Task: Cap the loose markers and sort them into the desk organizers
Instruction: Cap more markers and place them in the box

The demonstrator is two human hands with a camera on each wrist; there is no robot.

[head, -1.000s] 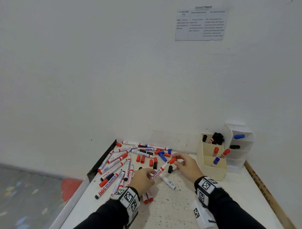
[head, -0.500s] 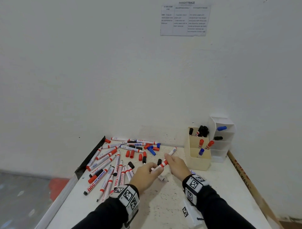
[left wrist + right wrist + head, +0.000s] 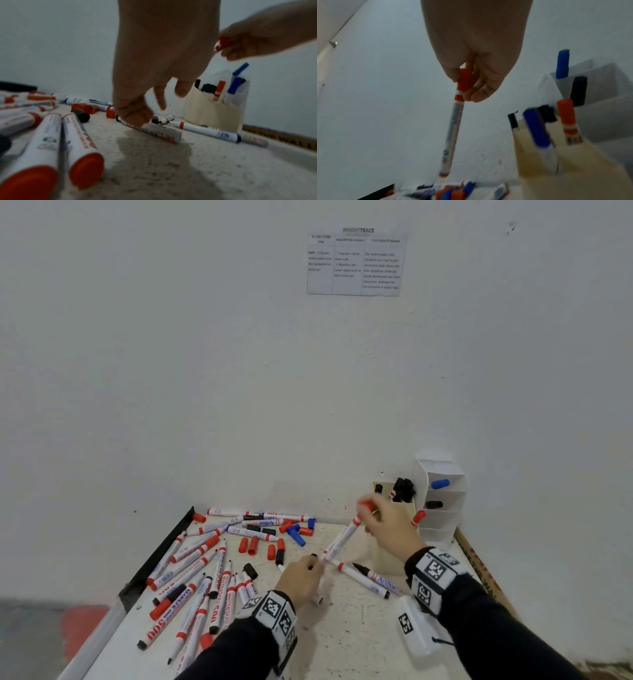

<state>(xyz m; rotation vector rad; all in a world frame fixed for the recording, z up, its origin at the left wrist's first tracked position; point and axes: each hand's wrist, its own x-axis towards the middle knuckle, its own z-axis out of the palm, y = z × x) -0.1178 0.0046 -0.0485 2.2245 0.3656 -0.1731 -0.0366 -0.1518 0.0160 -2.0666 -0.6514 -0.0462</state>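
Right hand (image 3: 387, 525): pinching red marker (image 3: 342, 537) by its cap, lifted, 9 o'clock of organizers.
Left hand (image 3: 301, 577): gripping one table (image 3: 342, 638) marker (image 3: 159, 132).
Organizers: two, cream (image 3: 387, 559), white (image 3: 442, 508).

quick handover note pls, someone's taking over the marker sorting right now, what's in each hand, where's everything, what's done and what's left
Right hand: pinches the red-capped marker by its cap, lifted beside the cream organizer.
Left hand: down on the table, fingers on a marker lying there; whether it grips it is unclear.
Done: several capped markers stand in the cream organizer and the white organizer.
Left: drop in the held marker. Many markers lie at the table's left, and loose caps lie mid-table. An uncapped black-tipped marker lies in front of the cream organizer.
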